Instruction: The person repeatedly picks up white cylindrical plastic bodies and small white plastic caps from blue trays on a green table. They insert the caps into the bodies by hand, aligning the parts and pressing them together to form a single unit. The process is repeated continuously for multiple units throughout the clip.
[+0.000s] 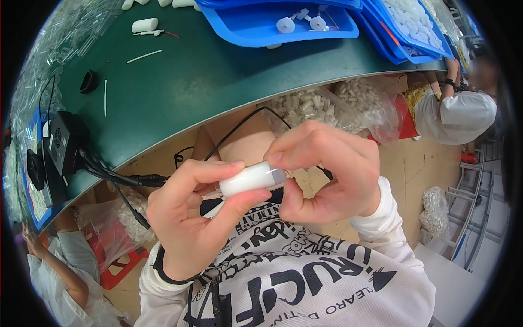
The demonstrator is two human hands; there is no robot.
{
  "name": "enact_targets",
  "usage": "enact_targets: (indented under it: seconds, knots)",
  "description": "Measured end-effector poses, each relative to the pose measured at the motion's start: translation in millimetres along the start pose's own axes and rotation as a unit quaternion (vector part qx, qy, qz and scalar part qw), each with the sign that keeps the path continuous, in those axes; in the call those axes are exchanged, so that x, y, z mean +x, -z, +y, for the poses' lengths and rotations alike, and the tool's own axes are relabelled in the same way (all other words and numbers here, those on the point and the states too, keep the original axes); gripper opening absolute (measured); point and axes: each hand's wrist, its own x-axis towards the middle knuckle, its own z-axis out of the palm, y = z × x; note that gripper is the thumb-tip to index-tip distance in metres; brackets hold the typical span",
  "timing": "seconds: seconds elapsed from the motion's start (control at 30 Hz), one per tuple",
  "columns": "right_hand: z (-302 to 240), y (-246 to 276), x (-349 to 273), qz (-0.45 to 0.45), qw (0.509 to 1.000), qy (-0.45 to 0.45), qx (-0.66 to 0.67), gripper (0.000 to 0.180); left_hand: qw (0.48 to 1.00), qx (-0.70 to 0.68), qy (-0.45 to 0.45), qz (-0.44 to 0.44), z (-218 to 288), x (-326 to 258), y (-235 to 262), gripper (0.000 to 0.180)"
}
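Observation:
A small white plastic cylinder (249,179) with a clear end sits between both hands, close to my chest and below the table edge. My left hand (193,218) pinches its left end between thumb and fingers. My right hand (327,169) grips its right end, fingers curled over the tip. A thin part sticks out at the cylinder's left end, mostly hidden by my thumb.
The green table (190,76) carries blue trays (283,24) with white parts, a loose white cylinder (144,24), thin white sticks and a black device (62,141) with cables. Clear bags of white parts (348,103) lie under the table. Other people sit at right (463,111) and lower left (60,261).

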Motion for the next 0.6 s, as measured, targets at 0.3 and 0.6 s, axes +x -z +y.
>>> enact_targets:
  seconds: [0.3,0.6]
  knots:
    - [2.9,0.2,1.8,0.000,0.998,-0.027,0.049,0.022,1.000,-0.017,0.018,0.007,-0.7,2.0,0.8,0.030]
    - [6.4,-3.3,-0.8,0.005,0.987,-0.090,0.134,0.031,0.998,-0.001,-0.055,0.039,-9.7,4.0,-2.0,0.039]
